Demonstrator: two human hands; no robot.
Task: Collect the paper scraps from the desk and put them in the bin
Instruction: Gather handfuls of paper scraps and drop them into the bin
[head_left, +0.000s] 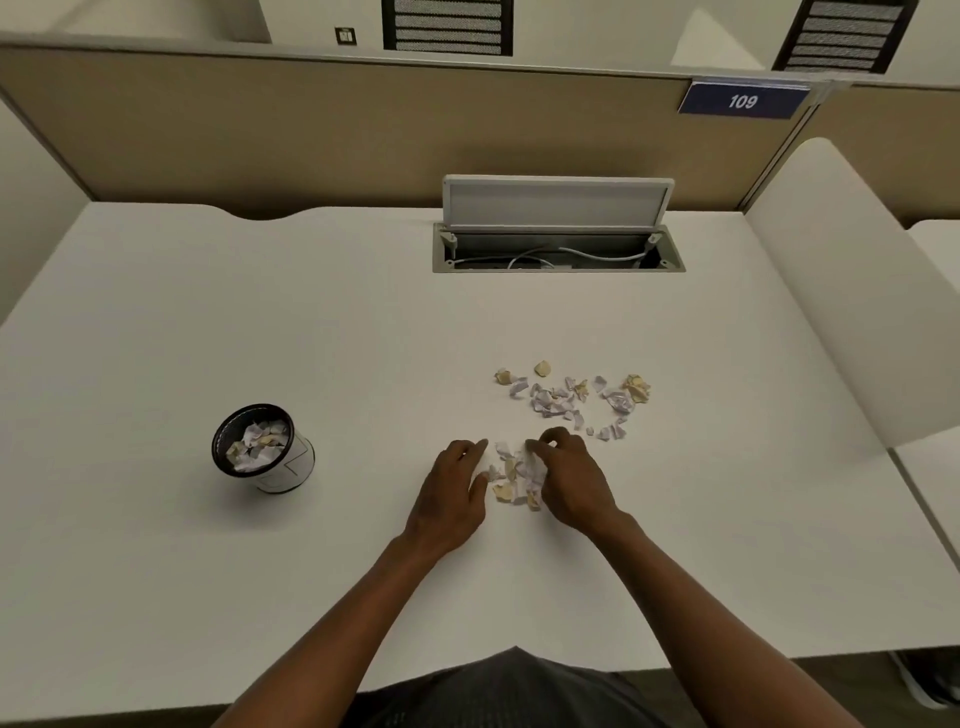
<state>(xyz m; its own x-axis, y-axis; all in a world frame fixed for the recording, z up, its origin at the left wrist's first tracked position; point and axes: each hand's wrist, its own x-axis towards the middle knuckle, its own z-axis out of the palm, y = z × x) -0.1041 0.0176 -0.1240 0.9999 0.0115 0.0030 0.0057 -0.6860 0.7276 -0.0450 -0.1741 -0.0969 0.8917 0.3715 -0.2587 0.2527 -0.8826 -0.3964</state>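
A small heap of white and tan paper scraps (514, 475) lies on the white desk (156, 312) between my two hands. My left hand (452, 493) rests flat against the heap's left side, fingers together and slightly curved. My right hand (569, 478) cups the heap from the right, fingers curled onto the scraps. Farther back and to the right, several loose paper scraps (571, 397) are scattered on the desk. The bin (262, 449), a small round cup with a black rim, stands on the desk to the left and holds scraps.
An open cable hatch (558, 249) with its lid raised sits at the back middle of the desk. A beige partition (311, 130) closes the far edge, with a "109" sign (743, 101). A white side panel (841, 291) rises on the right.
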